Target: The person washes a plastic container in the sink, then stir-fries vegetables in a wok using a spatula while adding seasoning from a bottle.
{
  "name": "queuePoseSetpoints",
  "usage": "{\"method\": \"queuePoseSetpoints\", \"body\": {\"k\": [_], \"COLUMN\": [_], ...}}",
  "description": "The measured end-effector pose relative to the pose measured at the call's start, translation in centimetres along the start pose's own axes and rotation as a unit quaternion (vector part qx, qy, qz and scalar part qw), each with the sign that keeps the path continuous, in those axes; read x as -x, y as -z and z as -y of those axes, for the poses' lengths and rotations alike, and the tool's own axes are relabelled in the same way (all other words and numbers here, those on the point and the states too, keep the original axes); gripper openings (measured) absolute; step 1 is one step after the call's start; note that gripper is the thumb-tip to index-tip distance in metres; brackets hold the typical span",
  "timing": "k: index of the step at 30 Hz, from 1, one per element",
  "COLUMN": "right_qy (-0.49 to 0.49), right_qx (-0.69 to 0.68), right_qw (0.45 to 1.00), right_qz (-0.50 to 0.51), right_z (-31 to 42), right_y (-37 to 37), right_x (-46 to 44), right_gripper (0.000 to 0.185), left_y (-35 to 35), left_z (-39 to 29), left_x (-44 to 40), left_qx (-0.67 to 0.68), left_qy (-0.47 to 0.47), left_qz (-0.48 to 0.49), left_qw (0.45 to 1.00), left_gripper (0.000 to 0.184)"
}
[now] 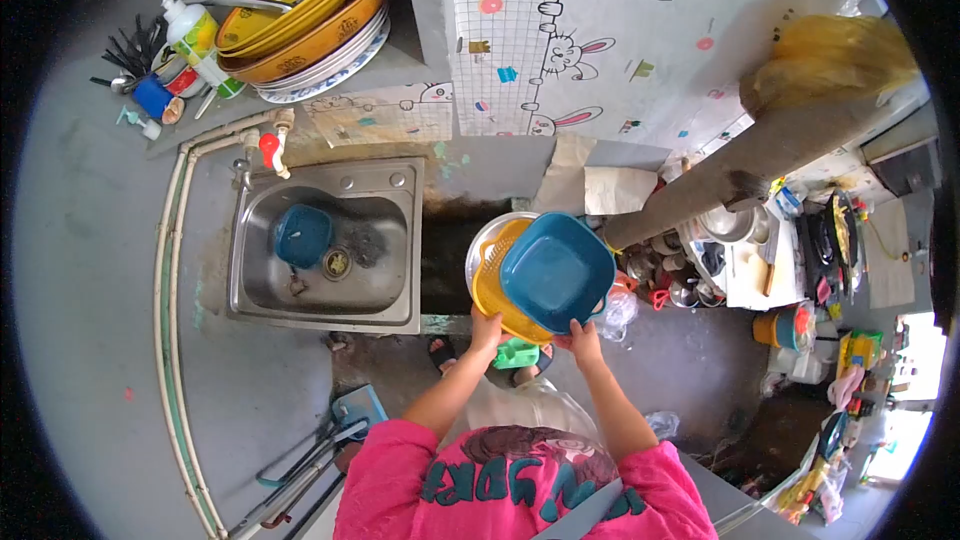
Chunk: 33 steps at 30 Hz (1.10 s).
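Observation:
In the head view I hold a nested stack in front of me, tilted a little. On top is a blue squarish plastic basin (pixel 557 275), with nothing inside it. Under it a yellow colander (pixel 490 285) shows at the left, and a silver metal basin (pixel 478 245) peeks out behind that. My left hand (pixel 487 333) grips the yellow colander's near rim. Closed on the blue basin's near right edge is my right hand (pixel 580 340); its fingertips beneath are hidden.
A steel sink (pixel 412 240) at left holds a small blue basket (pixel 303 236), below a red-handled tap (pixel 270 150). Stacked yellow bowls (pixel 290 10) and a bottle (pixel 200 40) stand on a ledge. A thick pipe (pixel 700 175) slants at right, near a knife (pixel 770 265) and pots.

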State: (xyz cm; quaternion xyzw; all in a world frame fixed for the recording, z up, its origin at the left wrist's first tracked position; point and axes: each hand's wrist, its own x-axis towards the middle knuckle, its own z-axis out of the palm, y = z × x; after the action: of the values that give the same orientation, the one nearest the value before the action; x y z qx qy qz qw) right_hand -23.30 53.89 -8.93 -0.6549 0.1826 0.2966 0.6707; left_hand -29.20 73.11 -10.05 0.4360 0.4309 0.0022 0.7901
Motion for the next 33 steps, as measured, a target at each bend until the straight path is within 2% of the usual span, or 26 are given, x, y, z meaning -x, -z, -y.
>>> {"method": "queuePoseSetpoints", "body": {"k": [4,7,8,11,12,15,16,19,23,24,28,33], "right_qy": [0.022,0.091,0.154,0.104,0.034,0.093,0.114,0.059,0.033,0.095,-0.084,-0.188], "right_qx": [0.150,0.327,0.331,0.474,0.452,0.419,0.402,0.423,0.442,0.446,0.311,0.162], "right_qw": [0.988,0.940,0.930,0.866,0.886,0.898,0.906,0.904,0.895,0.890,0.946,0.968], "right_qz": [0.006,-0.025,-0.046,-0.119,-0.102,-0.097,-0.075,-0.011,0.046,0.018,0.044,0.023], "right_z": [-1.8,-4.2,-5.3,-1.8,-0.6,-2.7,-3.7,-6.0,-9.6,-11.9,-14.7,-11.0], "right_y": [1.7,3.4,3.8,1.7,1.2,1.5,1.9,2.3,3.0,3.6,4.5,3.1], "right_x": [-1.6,-4.1,-4.7,-2.9,-2.9,-5.3,-6.6,-9.3,-12.9,-14.2,-17.9,-17.0], "right_gripper": [0.021,0.022,0.035,0.048,0.060,0.062,0.072,0.081,0.082,0.074,0.062,0.058], "left_y": [-0.1,-0.1,0.0,-1.1,-0.9,-1.1,-0.9,-0.7,-0.5,0.1,0.0,0.5], "left_z": [3.0,5.1,6.0,5.8,6.3,7.9,8.6,11.4,14.1,15.6,16.8,17.8], "left_x": [-1.3,-2.1,-2.6,-3.1,-3.8,-5.9,-6.9,-10.4,-14.2,-15.7,-18.0,-19.6], "left_qx": [-0.002,0.010,0.018,0.036,0.043,0.106,0.121,0.117,0.105,0.112,0.154,0.202], "left_qy": [0.016,0.030,0.039,0.084,0.100,0.125,0.136,0.133,0.148,0.169,0.201,0.241], "left_qz": [0.012,0.022,0.032,0.005,-0.004,-0.032,-0.036,-0.066,-0.105,-0.108,-0.121,-0.115], "left_qw": [1.000,0.999,0.999,0.996,0.994,0.986,0.983,0.982,0.978,0.973,0.960,0.942], "left_gripper": [0.040,0.040,0.040,0.039,0.039,0.037,0.037,0.035,0.034,0.038,0.040,0.036]}}
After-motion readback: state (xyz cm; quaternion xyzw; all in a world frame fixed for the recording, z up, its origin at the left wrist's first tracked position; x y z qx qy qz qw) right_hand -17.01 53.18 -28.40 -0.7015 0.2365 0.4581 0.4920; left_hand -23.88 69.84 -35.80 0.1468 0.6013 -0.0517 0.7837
